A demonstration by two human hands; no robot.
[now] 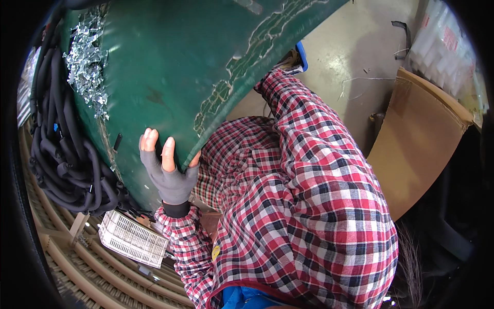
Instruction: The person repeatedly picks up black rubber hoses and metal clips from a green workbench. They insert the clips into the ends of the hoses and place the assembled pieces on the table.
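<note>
My left hand (169, 167), in a grey fingerless glove, lies at the near corner of a green-covered worktop (154, 62). Its fingers are apart, and no object shows in them. My right arm, in a red, white and black checked sleeve (314, 123), reaches down past the worktop's right edge. The right hand itself is hidden under that edge. Close to the cuff is a blue-rimmed bin (301, 55), partly covered by the worktop, with its contents hard to make out.
Silvery scraps (87, 62) lie along the worktop's left side, beside a bundle of black cables (62, 139). An open cardboard box (419, 139) stands at right, below clear plastic-wrapped packs (445, 41). A white basket-like container (133, 237) is at lower left. The cover's right edge is cracked.
</note>
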